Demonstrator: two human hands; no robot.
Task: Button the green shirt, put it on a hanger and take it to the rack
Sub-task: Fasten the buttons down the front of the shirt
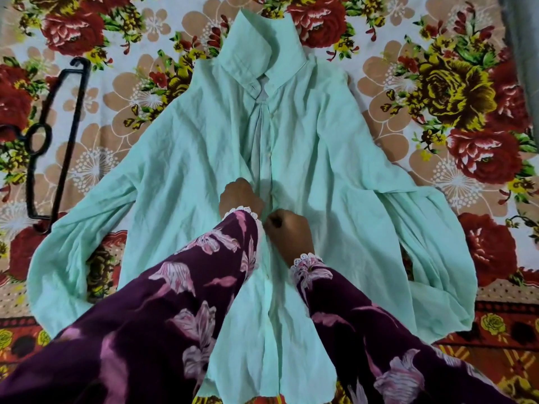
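Observation:
The pale green shirt (pixel 180 176) lies flat on its back on a flowered bedsheet, collar away from me, both sleeves spread out to the sides. Its front placket runs down the middle and gapes open a little above my hands. My left hand (pixel 239 196) pinches the left edge of the placket about halfway down. My right hand (pixel 288 231) grips the right edge just below it. The fingertips of both hands are hidden in the cloth. A black hanger (pixel 62 135) lies on the sheet to the left of the shirt, apart from it.
The flowered bedsheet (pixel 437 97) covers the whole surface around the shirt. A grey vertical edge (pixel 525 39) shows at the top right corner. My dark purple flowered sleeves cover the shirt's lower part.

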